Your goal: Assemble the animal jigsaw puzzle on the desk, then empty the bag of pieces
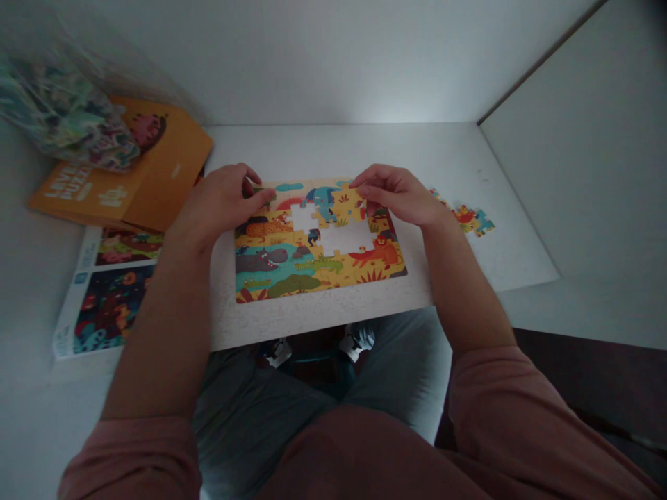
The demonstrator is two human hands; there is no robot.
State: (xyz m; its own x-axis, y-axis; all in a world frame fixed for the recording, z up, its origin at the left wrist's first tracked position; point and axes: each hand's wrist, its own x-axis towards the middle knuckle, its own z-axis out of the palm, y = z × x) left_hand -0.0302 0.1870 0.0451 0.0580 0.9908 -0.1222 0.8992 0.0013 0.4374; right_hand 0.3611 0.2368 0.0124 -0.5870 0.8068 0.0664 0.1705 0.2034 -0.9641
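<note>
Pink sleeves and grey-trousered knees fill the lower frame, nearest the camera; both forearms are extended up to a white worktop (365, 149) at mid-frame. At the centre lies a jigsaw puzzle (317, 243) printed with animals, largely assembled, with a white gap seen in its upper middle. The left hand (221, 198) is laid on the upper left corner of the puzzle, its fingers (260, 198) curled and pressed on the pieces there; nothing is seen gripped. The right hand (399, 194) is set over the upper right edge, its fingers (365, 186) bent down onto a piece beside the gap; whether that piece is pinched or merely pressed cannot be told. Loose pieces (469, 219) are seen at the right of the frame, near the right wrist. An orange box lid (156, 173) occupies the upper left, with a clear bag of pieces (62, 118) on it and a printed box (104, 292) below it.

The step in hand is judged to be the seating of a piece at the edge of the gap. For the next move, a loose piece from the right would be needed, turned to match the empty outline.
</note>
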